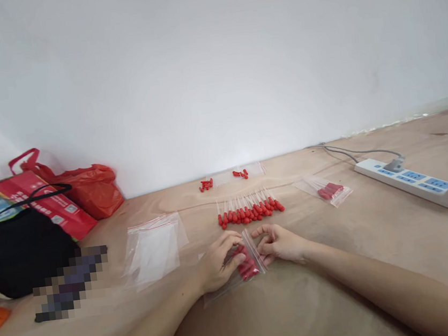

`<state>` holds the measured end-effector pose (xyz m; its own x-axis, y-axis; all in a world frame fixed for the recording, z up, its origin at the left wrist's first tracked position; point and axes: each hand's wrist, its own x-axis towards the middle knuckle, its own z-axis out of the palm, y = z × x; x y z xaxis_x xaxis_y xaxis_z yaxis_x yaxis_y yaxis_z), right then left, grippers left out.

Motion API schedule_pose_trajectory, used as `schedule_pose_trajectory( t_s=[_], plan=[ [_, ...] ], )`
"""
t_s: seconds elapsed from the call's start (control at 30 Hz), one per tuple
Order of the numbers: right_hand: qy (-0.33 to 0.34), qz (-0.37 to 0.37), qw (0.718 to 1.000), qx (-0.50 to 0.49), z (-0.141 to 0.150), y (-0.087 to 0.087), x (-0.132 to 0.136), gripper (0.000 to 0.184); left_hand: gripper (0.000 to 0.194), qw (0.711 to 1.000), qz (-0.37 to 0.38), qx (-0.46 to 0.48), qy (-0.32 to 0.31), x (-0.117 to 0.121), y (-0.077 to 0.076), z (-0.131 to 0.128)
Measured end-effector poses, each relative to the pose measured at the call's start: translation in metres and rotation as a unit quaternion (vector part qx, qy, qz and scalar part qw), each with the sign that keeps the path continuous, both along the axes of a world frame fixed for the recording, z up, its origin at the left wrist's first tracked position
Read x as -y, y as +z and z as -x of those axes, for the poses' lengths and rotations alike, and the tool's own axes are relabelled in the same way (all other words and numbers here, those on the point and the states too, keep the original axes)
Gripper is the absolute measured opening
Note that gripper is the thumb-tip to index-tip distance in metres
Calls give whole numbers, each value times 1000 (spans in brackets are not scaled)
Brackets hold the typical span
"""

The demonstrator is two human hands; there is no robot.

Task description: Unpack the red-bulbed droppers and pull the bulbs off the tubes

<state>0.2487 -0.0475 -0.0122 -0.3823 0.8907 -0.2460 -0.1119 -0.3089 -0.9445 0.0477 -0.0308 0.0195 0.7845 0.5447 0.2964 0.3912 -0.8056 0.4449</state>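
A small clear zip bag (pixel 246 267) with red-bulbed droppers inside lies on the tan surface between my hands. My left hand (pixel 218 261) rests on its left part, fingers curled over the bag. My right hand (pixel 278 243) pinches the bag's upper right edge. Just beyond my hands lies a row of several loose droppers (pixel 250 209) with red bulbs and clear stems. A filled zip bag (pixel 329 190) lies to the right of that row.
A stack of empty zip bags (pixel 154 247) lies left of my hands. Red caps on clear bags (pixel 229 177) sit by the white wall. Red shopping bags (pixel 53 198) and a black bag (pixel 19 250) stand at left. A white power strip (pixel 420 184) lies at right.
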Motion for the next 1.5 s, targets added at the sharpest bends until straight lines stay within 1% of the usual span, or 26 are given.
schedule_pose_trajectory(
  t_s=[0.07, 0.13, 0.23, 0.33, 0.4, 0.5, 0.57, 0.6, 0.63, 0.67, 0.7, 0.77, 0.8, 0.83, 0.87, 0.9, 0.93, 0.97, 1.0, 1.07, 1.23, 1.3, 1.4, 1.5],
  plan=[
    [5, -6, 1000, 1, 2, 0, 1, 38, 19, 998, -56, -7, -16, -6, 1, -6],
    [7, -14, 1000, 11, 4, 1, 2, 40, 20, 992, -122, -17, -33, -11, 0, -12],
    [-5, -27, 999, 26, 6, 2, 3, 43, 19, 974, -215, -39, -68, -16, -3, -19],
    [-28, -30, 999, 29, 7, 2, 3, 39, 21, 956, -273, -39, -97, -18, -5, -22],
    [-27, -38, 998, 32, 8, 2, 3, 30, 24, 955, -276, -23, -104, -18, -6, -21],
    [10, -78, 995, 56, 8, 1, 5, 12, 24, 967, -238, 8, -94, -18, -8, -17],
    [24, -136, 986, 91, 8, 2, 8, 8, 24, 974, -209, 26, -84, -19, -9, -14],
    [21, -185, 976, 116, 8, 2, 10, 10, 25, 977, -197, 30, -80, -19, -9, -13],
    [15, -250, 957, 149, 7, 2, 12, 12, 25, 979, -188, 31, -78, -18, -9, -12],
    [9, -328, 926, 186, 6, 2, 13, 13, 26, 980, -181, 29, -77, -18, -8, -11],
    [6, -410, 884, 226, 5, 2, 14, 13, 26, 981, -176, 25, -75, -18, -7, -11],
    [1, -554, 773, 307, 4, 1, 15, 11, 26, 981, -178, 18, -73, -18, -6, -10],
    [-1, -607, 716, 344, 3, 0, 15, 12, 26, 979, -188, 16, -74, -18, -5, -10],
    [-4, -648, 663, 375, 2, -1, 14, 15, 26, 976, -204, 11, -77, -18, -5, -10],
    [-7, -677, 617, 401, 2, -2, 13, 18, 26, 970, -227, 2, -82, -18, -5, -11],
    [-8, -698, 580, 420, 2, -3, 12, 21, 25, 964, -252, -11, -88, -18, -4, -11],
    [-8, -713, 552, 432, 2, -3, 11, 22, 24, 955, -277, -28, -97, -18, -4, -11],
    [-8, -724, 532, 440, 2, -4, 10, 22, 23, 947, -299, -47, -108, -18, -2, -12],
    [-7, -730, 518, 445, 2, -4, 10, 23, 23, 938, -317, -67, -120, -17, -1, -13],
    [-8, -737, 502, 453, 2, -5, 9, 23, 24, 923, -346, -98, -138, -16, 3, -14],
    [11, -755, 480, 446, 1, -5, 9, 25, 30, 888, -408, -114, -180, -12, 11, -18],
    [33, -760, 472, 445, 0, -3, 9, 25, 30, 883, -414, -113, -188, -11, 12, -19],
    [69, -746, 476, 460, 0, 1, 9, 23, 28, 891, -395, -121, -189, -14, 12, -17],
    [86, -720, 500, 474, -1, 3, 8, 19, 24, 905, -358, -121, -194, -20, 10, -12]
  ],
)
